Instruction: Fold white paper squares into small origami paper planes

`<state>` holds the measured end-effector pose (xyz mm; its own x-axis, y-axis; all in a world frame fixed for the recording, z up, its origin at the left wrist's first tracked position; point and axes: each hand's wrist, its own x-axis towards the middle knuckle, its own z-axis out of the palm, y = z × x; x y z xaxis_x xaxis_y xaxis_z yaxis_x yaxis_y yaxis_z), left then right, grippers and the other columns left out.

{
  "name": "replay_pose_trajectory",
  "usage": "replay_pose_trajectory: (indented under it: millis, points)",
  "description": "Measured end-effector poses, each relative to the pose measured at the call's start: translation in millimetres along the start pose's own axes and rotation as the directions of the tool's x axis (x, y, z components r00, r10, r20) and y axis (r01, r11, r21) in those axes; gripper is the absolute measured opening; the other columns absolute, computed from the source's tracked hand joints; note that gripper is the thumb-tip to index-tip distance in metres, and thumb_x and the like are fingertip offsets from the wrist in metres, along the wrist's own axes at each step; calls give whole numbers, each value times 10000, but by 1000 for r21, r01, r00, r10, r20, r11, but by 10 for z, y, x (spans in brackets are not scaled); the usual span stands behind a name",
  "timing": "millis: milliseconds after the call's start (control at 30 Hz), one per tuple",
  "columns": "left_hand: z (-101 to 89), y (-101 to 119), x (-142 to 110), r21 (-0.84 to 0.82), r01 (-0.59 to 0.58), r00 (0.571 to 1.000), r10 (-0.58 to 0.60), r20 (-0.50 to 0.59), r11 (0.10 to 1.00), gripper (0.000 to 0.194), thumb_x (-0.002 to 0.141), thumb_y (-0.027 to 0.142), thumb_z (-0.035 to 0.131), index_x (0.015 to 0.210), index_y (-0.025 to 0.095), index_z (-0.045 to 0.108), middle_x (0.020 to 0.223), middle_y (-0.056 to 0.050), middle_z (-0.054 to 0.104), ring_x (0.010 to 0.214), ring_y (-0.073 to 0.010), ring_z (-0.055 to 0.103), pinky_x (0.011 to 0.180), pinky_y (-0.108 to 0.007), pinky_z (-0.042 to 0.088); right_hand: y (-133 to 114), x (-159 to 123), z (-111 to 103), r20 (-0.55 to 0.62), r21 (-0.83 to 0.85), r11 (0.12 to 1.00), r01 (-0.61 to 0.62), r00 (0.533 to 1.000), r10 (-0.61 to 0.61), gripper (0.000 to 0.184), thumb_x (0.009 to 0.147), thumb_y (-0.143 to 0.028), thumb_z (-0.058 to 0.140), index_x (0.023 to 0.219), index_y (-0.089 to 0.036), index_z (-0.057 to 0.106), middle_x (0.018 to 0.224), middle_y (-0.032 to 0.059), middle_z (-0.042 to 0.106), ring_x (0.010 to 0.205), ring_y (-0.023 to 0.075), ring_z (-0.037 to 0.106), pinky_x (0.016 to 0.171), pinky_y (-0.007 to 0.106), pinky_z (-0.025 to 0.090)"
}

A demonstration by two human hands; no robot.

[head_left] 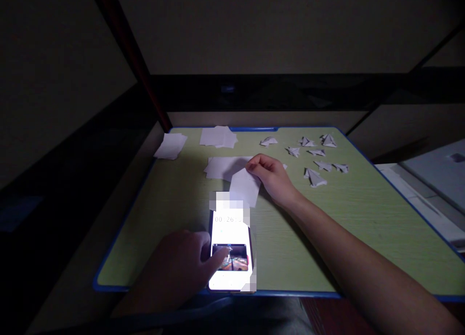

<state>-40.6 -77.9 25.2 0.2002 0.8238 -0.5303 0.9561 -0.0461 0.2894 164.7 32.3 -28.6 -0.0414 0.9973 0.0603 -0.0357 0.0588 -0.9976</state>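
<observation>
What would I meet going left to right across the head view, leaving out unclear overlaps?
Leftmost paper stack, lit phone, right hand, nearest folded paper, rightmost folded paper, pale flat object beyond the green tabletop.

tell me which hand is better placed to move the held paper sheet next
Probably the right hand: its thumb and fingers pinch the top of the paper sheet. The left hand is lower down, with a digit over the lit phone.
</observation>
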Motion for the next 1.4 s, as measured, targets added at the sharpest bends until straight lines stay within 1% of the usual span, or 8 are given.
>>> replay_pose_trajectory:
  millis: [133, 367, 567, 800, 900, 1067, 1233, 1400]
  points:
    - [-23, 4, -3, -6, -2, 1000, 2, 9, 1000, 462, 872, 539, 423, 624, 178, 568, 621, -33, 624, 565, -154, 528, 543, -285, 241, 5, -4, -6, -5, -10, 1000, 3, 1000, -3, 147, 698, -314, 648, 673, -185, 581, 557, -46, 502, 506, 94, 404, 481, 253, 267]
    - [-13, -27, -6, -33, -19, 1000, 19, -2, 999, 472, 854, 560, 435, 596, 180, 543, 576, -16, 589, 539, -139, 501, 532, -285, 238, -1, 3, -7, -2, -20, 1000, -4, 1000, 4, 150, 698, -318, 648, 681, -183, 585, 558, -47, 496, 509, 96, 404, 483, 254, 265]
    - [-22, -27, -7, -54, -16, 1000, 16, 0, 998, 450, 844, 542, 457, 595, 179, 549, 570, -10, 592, 530, -135, 500, 522, -282, 249, 1, -4, -6, -1, -14, 1000, -3, 1000, 3, 146, 695, -316, 648, 675, -185, 585, 559, -46, 497, 510, 95, 403, 487, 254, 264]
    - [-7, -47, 11, -51, -27, 1000, 26, -11, 998, 509, 851, 609, 441, 599, 180, 549, 585, -14, 600, 543, -142, 512, 522, -283, 243, -6, -10, -6, -15, -4, 1000, 6, 1000, -6, 127, 679, -300, 658, 670, -185, 603, 579, -34, 531, 522, 100, 421, 495, 255, 275]
    - [14, -59, 23, -58, -47, 998, 45, -37, 997, 515, 857, 612, 446, 598, 180, 557, 576, -13, 593, 539, -140, 513, 522, -283, 235, 1, -10, -1, -10, -8, 1000, -1, 1000, 1, 129, 684, -300, 660, 662, -188, 602, 558, -38, 516, 509, 99, 411, 487, 257, 265]
    - [38, -79, 13, -58, -49, 998, 47, -30, 997, 527, 848, 629, 462, 592, 179, 560, 567, -10, 598, 533, -138, 516, 523, -282, 234, 23, -10, -15, -10, -3, 1000, -6, 1000, 6, 140, 700, -303, 665, 661, -187, 597, 546, -42, 503, 499, 97, 402, 482, 258, 256]
    - [39, -79, 4, -47, -63, 997, 61, -47, 997, 544, 836, 658, 467, 591, 183, 569, 572, -11, 605, 528, -137, 502, 522, -291, 223, 35, -2, -23, -19, -8, 1000, 4, 1000, -4, 119, 698, -283, 669, 667, -186, 608, 548, -44, 496, 504, 97, 404, 486, 257, 254]
    - [18, -63, 0, -52, -53, 998, 51, -32, 997, 525, 837, 632, 474, 577, 182, 550, 565, -10, 598, 527, -132, 496, 526, -292, 218, 32, -3, -13, -19, 2, 1000, 10, 1000, -10, 108, 695, -270, 669, 662, -185, 612, 548, -40, 519, 499, 95, 409, 483, 257, 255]
